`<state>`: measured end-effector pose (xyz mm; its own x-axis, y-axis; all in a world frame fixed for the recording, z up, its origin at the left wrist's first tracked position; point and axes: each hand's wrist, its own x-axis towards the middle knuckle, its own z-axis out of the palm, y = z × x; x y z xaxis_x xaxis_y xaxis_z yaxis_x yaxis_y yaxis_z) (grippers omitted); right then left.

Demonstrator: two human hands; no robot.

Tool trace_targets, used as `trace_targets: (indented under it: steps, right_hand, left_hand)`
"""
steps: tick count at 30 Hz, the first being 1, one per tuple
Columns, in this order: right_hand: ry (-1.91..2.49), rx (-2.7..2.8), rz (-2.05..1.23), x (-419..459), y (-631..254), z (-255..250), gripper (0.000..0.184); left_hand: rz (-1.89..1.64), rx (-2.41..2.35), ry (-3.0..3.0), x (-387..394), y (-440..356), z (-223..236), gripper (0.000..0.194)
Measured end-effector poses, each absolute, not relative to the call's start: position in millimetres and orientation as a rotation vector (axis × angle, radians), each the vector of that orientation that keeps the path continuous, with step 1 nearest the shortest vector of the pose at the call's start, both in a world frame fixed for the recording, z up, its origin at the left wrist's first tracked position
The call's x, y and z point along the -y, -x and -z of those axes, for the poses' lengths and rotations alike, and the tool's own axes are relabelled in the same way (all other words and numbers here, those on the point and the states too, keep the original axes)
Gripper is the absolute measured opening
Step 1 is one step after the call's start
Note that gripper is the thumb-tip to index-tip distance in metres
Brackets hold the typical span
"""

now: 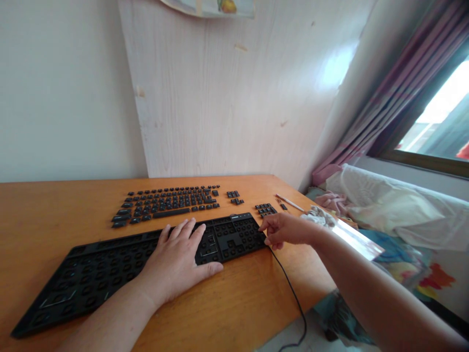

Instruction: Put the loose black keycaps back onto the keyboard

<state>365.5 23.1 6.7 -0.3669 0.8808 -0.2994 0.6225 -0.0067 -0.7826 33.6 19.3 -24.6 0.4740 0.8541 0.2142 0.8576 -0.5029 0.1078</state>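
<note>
A black keyboard frame (234, 243) with its keycaps off lies at a slant along the front of the wooden table, bare key sockets showing. My left hand (179, 261) rests flat across its middle, fingers spread, covering part of the sockets. At the keyboard's right end, my right hand (276, 230) is closed, with index finger and thumb at the edge; its other fingers curl under. Behind the frame, loose black keycaps (176, 200) are laid out in rows, including a long space bar key (171, 213). A small block of number-pad keycaps (266, 210) sits near my right hand.
A thin white pen-like stick (289, 202) and small bits lie near the table's right side, beside a crumpled cloth (318, 216). A black cable (289, 283) runs off the front edge. A pale panel (227, 98) stands behind the table; bedding (395, 210) is on the right.
</note>
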Motion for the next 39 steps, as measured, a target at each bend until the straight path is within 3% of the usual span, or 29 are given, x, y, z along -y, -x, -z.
trace_targets:
  steps: [22,39]
  right_hand:
    - [1.432,1.844,-1.41,-15,-377,9,0.05]
    - [1.638,2.029,-1.186,-16,-362,-6,0.035]
  left_hand:
    - [0.364,1.567,2.711,-16,-37,19,0.101]
    - [0.414,1.565,2.715,-18,-35,25,0.103]
